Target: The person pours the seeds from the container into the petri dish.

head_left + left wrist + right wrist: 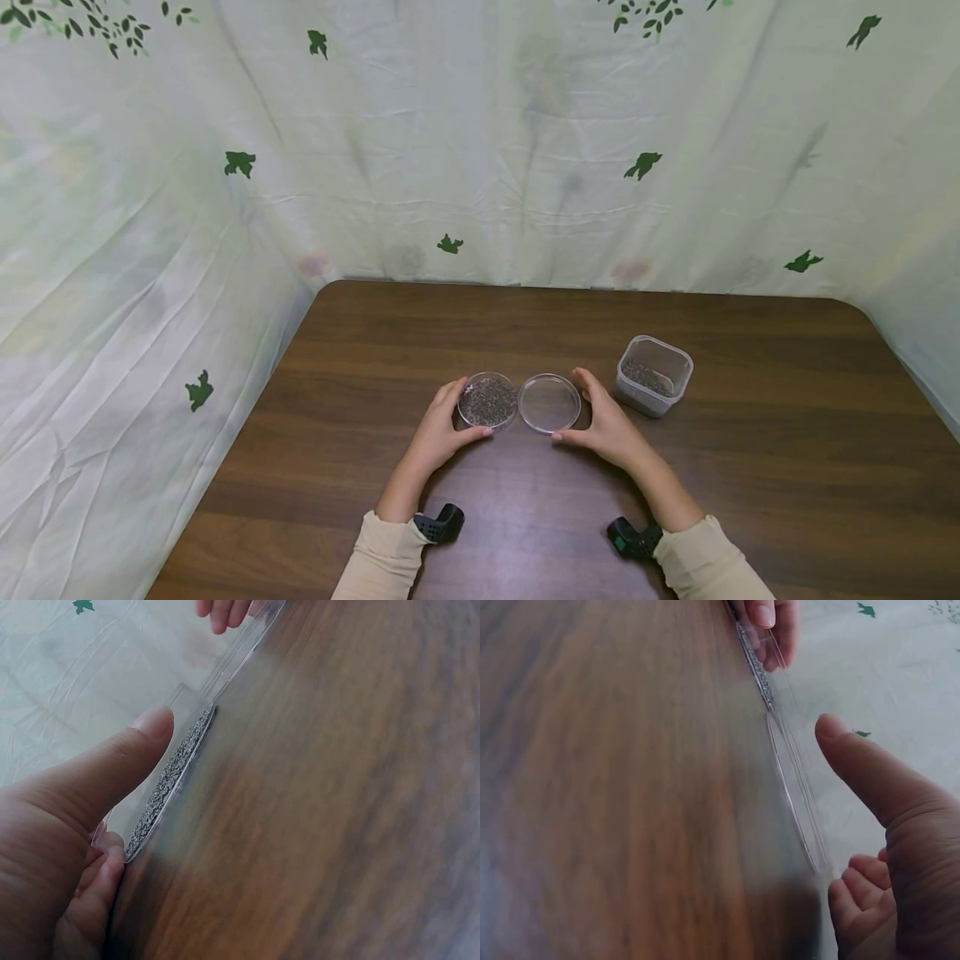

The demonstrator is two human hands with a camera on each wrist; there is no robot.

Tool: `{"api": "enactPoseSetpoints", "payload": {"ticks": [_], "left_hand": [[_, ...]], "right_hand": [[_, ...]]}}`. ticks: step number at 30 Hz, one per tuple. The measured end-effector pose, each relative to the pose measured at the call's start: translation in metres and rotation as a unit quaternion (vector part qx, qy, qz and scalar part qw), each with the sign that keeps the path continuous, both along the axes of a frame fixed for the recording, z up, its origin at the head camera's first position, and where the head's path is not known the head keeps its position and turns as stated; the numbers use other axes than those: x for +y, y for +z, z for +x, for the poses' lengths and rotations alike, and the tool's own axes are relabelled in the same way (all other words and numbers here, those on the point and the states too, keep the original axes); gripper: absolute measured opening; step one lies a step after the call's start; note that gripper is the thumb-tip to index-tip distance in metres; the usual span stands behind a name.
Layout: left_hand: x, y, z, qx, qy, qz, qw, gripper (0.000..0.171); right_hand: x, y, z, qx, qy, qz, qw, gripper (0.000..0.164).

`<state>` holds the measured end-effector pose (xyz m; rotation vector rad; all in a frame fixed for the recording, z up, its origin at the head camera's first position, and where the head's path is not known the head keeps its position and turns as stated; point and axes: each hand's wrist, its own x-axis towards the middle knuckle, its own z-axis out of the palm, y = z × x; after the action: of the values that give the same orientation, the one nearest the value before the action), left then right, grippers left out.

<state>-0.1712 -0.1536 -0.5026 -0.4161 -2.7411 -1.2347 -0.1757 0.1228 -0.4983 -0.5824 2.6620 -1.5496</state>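
Observation:
A round clear petri dish (487, 402) filled with small dark grey granules sits on the table. My left hand (442, 429) holds it by the side, thumb at the near edge and fingers at the far left; the left wrist view shows the thumb (142, 739) along its wall. Just right of the dish lies a second clear round dish or lid (549, 403) with nothing in it. Around its right side my right hand (611, 427) is spread, thumb and fingers wide apart. In the right wrist view a gap shows between that thumb (855, 754) and the clear rim.
A square clear plastic tub (654, 377) with some of the same granules stands behind and right of my right hand. The brown wooden table (787, 433) reaches back to a pale curtain (480, 150) with green leaf and bird prints. Each wrist wears a black camera.

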Motion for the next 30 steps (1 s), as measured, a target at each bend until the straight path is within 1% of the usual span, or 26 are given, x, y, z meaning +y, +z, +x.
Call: {"api": "enactPoseSetpoints", "payload": {"ticks": [6, 12, 18, 23, 30], "left_hand": [[-0.0001, -0.0002, -0.0002, 0.0, -0.003, 0.0, 1.0, 0.089], [-0.0004, -0.0004, -0.0003, -0.003, -0.003, 0.0, 1.0, 0.089], [-0.0005, -0.0003, -0.0002, -0.005, -0.001, -0.002, 1.0, 0.09], [-0.0005, -0.0006, -0.0002, -0.003, -0.002, -0.002, 1.0, 0.09], [-0.0007, -0.002, -0.0004, 0.0, -0.002, -0.003, 1.0, 0.089]], "right_hand": [[-0.0007, -0.0021, -0.0012, -0.006, -0.001, 0.029, 1.0, 0.101], [-0.0017, -0.0017, -0.0022, -0.004, -0.002, 0.067, 0.998, 0.1], [-0.0038, -0.0006, -0.0027, 0.003, -0.002, 0.091, 0.996, 0.098], [-0.0056, -0.0008, -0.0021, 0.018, -0.006, 0.102, 0.995, 0.096], [-0.0063, -0.0024, -0.0007, 0.023, -0.013, 0.097, 0.995, 0.095]]}}
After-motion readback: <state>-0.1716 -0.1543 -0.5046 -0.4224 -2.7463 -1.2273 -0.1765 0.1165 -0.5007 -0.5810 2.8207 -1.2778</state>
